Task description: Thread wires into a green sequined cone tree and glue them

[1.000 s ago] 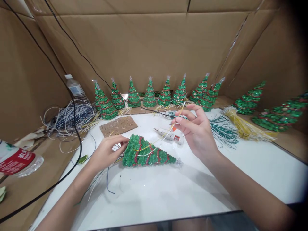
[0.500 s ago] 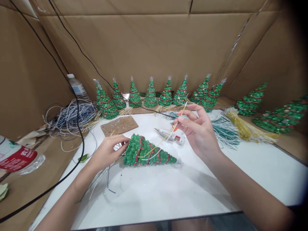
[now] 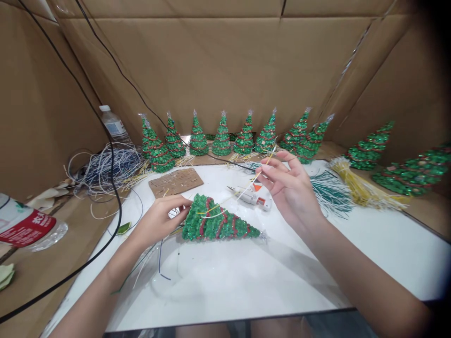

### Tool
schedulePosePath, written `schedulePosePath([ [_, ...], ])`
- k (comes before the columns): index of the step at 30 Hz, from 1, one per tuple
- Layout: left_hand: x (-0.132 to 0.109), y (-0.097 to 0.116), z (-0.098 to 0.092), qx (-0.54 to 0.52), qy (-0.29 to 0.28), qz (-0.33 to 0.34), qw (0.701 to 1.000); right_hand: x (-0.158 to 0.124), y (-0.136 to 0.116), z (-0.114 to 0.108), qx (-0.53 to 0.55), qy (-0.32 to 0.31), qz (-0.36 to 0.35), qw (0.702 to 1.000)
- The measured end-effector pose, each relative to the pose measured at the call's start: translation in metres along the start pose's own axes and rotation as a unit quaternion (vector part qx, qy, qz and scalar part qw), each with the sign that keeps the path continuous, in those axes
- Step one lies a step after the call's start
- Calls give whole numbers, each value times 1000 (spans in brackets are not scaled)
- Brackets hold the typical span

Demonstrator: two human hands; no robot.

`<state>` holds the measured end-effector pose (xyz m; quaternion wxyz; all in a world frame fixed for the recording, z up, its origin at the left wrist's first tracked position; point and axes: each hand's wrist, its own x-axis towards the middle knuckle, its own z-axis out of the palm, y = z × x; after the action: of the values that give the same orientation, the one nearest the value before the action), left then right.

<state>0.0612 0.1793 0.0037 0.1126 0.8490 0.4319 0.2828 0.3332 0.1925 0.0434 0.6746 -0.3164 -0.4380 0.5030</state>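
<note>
A small green Christmas tree (image 3: 220,220) with red garland lies on its side over the white board, its silver star pointing right. My left hand (image 3: 164,216) is closed on the tree's base edge, thumb and fingers pinching it; thin wires trail out below that hand. Above the tree, my right hand (image 3: 287,180) pinches thin yellow and white wires (image 3: 249,185) between thumb and fingertips. Their lower ends curve down across the tree's upper side. Behind the wires rests a white glue gun (image 3: 252,195) with an orange part beside it.
Several finished-looking trees (image 3: 221,138) stand along the back. A tangle of wires (image 3: 109,166) and a cardboard piece (image 3: 176,182) are at left, with bottles (image 3: 30,223) beyond. Green-white wires (image 3: 329,192) and a yellow bundle (image 3: 362,185) lie at right. A black cable (image 3: 118,197) crosses the left side.
The loose ends of the yellow and white wires have shifted up and slightly left over the tree. Both hands keep their grips, and the whole view has shifted slightly.
</note>
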Motion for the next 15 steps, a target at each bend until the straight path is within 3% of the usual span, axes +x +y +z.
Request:
schedulePosePath([
  [15, -1, -3, 1, -14, -8, -5, 1000, -2, 2, 1, -28, -6, -13, 1000],
])
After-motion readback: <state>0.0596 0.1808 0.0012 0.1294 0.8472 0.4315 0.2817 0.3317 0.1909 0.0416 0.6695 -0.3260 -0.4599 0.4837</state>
